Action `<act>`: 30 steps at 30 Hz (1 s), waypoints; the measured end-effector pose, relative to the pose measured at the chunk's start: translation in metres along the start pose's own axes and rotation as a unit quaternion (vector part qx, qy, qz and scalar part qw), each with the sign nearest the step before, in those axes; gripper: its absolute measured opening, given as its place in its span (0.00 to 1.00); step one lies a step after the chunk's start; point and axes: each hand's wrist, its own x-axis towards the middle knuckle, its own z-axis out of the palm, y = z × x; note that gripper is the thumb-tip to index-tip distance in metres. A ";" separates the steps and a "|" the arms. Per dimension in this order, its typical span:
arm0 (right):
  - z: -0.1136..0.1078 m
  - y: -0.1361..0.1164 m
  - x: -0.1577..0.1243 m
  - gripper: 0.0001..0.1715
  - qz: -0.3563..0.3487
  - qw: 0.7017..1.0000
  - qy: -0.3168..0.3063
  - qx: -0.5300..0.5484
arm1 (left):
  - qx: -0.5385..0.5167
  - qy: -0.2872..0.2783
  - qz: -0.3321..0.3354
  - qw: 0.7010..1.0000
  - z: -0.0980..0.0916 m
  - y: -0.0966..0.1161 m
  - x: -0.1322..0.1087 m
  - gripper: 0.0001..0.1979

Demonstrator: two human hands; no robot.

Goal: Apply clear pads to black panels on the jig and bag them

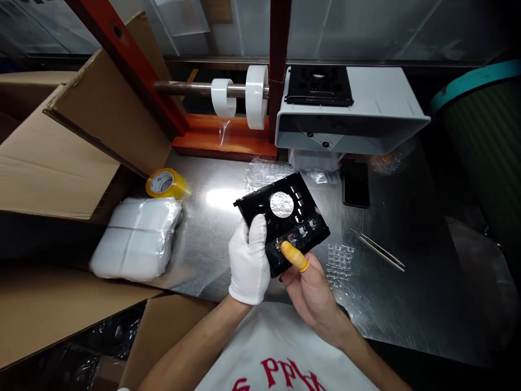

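Observation:
A black plastic panel with a round hole and several small slots is held tilted above the metal table. My left hand, in a white glove, grips its left lower edge with the thumb on top. On the right lower edge, my right hand holds it too, a yellow finger cot on the thumb pressing a glossy strip along the panel. The fingers under the panel are hidden. To the right, small clear pieces lie in rows near a pair of tweezers.
A red stand bears two white tape rolls. Beside it, another black panel rests on a grey bin. A phone, yellow tape, plastic bags and cardboard boxes surround the work area.

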 end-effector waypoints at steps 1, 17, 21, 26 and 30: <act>-0.001 0.001 0.000 0.19 0.002 1.000 0.015 0.004 | -0.009 -0.002 0.011 1.000 0.000 0.000 0.000 0.19; -0.003 0.003 -0.007 0.16 0.008 1.000 0.016 0.014 | -0.020 0.028 0.077 0.996 -0.002 -0.005 -0.007 0.18; 0.000 0.003 -0.008 0.16 0.006 1.000 0.027 0.012 | -0.010 0.036 0.093 0.995 0.000 -0.005 -0.006 0.19; 0.005 0.000 -0.009 0.16 0.008 1.000 0.013 0.001 | -0.022 0.031 0.090 0.995 0.001 -0.003 -0.006 0.19; 0.002 0.002 -0.008 0.18 0.009 1.000 0.027 -0.005 | -0.015 0.037 0.105 0.994 0.000 -0.005 -0.007 0.19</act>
